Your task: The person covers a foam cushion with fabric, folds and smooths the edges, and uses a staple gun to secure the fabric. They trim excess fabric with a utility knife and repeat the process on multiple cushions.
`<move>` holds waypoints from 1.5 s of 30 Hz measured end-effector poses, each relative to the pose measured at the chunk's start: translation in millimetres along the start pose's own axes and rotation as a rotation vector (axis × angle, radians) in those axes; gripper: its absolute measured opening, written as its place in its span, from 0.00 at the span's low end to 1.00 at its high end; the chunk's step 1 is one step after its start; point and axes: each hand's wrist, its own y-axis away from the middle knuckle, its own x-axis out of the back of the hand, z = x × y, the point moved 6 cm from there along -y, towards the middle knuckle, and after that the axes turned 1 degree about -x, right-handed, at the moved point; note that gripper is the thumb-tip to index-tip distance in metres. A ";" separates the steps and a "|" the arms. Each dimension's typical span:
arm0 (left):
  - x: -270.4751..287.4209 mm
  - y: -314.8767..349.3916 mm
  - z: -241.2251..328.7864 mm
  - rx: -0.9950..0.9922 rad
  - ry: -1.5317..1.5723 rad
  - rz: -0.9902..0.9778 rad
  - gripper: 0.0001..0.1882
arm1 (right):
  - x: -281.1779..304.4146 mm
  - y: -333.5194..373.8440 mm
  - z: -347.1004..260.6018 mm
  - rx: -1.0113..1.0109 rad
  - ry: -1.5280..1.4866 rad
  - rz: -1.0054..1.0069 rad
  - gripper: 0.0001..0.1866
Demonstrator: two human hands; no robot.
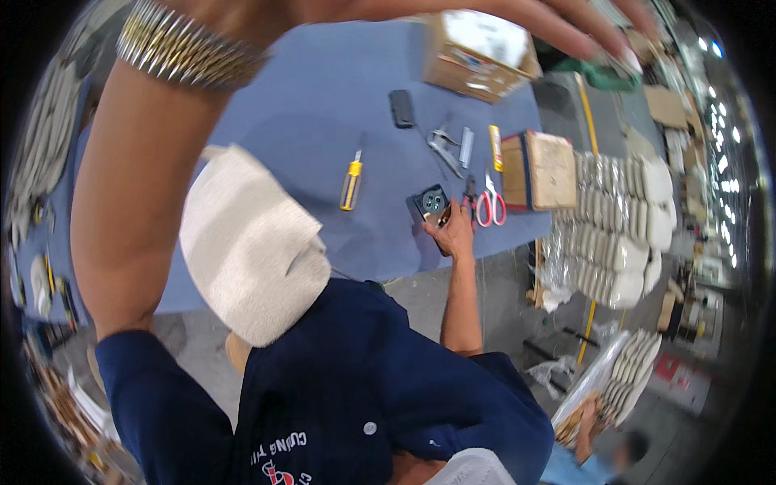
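My right hand (pixel 457 233) is closed around the lower end of a dark smartphone (pixel 432 200), which lies at the table's near edge with its camera side up. Raised close to the camera, my left hand (pixel 501 6) has its fingers stretched out and holds nothing visible; part of it is cut off by the frame. A metal band circles that wrist. A beige padded cushion (pixel 250 242) rests against the near table edge, beside my left forearm. Red-handled scissors (pixel 490 207) and pliers (pixel 470 190) lie just right of the phone. A yellow-handled screwdriver (pixel 352 186) lies left of it.
On the blue-covered table (pixel 323 105) are a black case-like object (pixel 400 109), a metal hand tool (pixel 443 149), a yellow pack (pixel 495 149), a worn box (pixel 550 170) and an open cardboard carton (pixel 461 77). Wrapped cushion stacks (pixel 618 218) stand right. Another person (pixel 586 461) is lower right.
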 end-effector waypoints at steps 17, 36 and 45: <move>-256.2 185.6 -65.0 0.332 -0.555 -0.801 0.24 | 232.3 -67.5 285.2 -0.547 -0.771 0.030 0.54; -42.9 203.5 -3.6 0.748 -0.428 -0.252 0.40 | 348.2 -117.3 266.0 0.170 -0.693 0.036 0.58; 93.7 278.2 36.6 0.941 -0.757 0.401 0.35 | 384.7 -166.7 203.2 -0.115 0.135 -0.380 0.53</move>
